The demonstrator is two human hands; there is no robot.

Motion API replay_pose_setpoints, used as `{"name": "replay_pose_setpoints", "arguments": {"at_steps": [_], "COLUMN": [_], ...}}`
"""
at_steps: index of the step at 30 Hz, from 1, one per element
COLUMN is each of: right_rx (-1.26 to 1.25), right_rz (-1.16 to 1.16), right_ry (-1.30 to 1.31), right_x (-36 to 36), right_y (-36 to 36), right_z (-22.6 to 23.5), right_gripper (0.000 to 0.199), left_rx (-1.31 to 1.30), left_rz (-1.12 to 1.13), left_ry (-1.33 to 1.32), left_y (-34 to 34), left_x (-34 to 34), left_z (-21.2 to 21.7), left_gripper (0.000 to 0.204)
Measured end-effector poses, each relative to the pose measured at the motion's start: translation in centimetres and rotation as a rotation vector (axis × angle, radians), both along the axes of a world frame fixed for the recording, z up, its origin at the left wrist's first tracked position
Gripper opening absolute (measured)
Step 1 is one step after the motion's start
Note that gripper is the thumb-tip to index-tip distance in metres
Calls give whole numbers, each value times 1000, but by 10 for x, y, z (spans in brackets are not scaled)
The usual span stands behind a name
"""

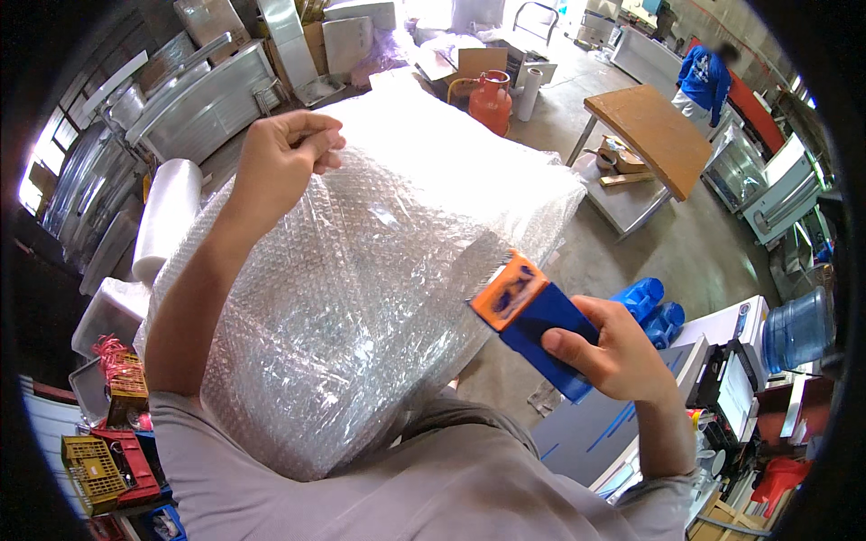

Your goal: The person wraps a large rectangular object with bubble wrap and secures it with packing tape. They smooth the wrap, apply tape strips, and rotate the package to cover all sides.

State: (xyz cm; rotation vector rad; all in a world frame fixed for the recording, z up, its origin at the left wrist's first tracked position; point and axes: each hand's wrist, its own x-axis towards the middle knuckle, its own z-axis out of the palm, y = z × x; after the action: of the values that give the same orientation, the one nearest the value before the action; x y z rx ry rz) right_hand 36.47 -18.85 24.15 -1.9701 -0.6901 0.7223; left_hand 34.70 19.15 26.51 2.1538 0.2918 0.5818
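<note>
A large bulky item wrapped in clear bubble wrap [316, 298] fills the middle, directly in front of me. Over its upper left part my left hand [287, 160] is raised, its thumb and fingers pinched together; whatever they may hold is too small to make out. My right hand [613, 347] grips a blue box-shaped tool with an orange end [541, 325], to the right of the wrapped item. Fine teeth run along the tool's orange end, which points up and left toward the bubble wrap. The item under the wrap cannot be made out.
A bubble wrap roll [170, 212] stands at left, above yellow crates [95, 473]. An orange gas cylinder [491, 104] is beyond the wrapped item. Far right, a person in blue [704, 77] stands behind a wooden-topped table [649, 135]. Blue jugs [651, 311] sit near my right hand.
</note>
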Motion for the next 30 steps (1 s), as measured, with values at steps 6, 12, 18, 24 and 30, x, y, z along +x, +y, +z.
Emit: {"name": "replay_pose_setpoints", "arguments": {"at_steps": [6,12,18,24,30], "right_rx": [-217,-308,-334,-203,-99], "right_rz": [184,192,205,202,193], "right_ry": [75,78,129,155,77], "right_x": [40,55,54,54,49], "right_y": [45,38,18,14,3], "right_z": [26,15,15,-7,-14], "right_gripper": [58,66,59,60,65], "left_rx": [399,693,739,762,934], "left_rz": [84,105,118,-18,-591], "left_ry": [135,267,342,180,308], "left_y": [59,56,56,15,-89], "left_x": [0,2,-1,-15,-39], "left_z": [-56,-77,-75,-52,-41], "left_gripper": [39,65,62,84,131]}}
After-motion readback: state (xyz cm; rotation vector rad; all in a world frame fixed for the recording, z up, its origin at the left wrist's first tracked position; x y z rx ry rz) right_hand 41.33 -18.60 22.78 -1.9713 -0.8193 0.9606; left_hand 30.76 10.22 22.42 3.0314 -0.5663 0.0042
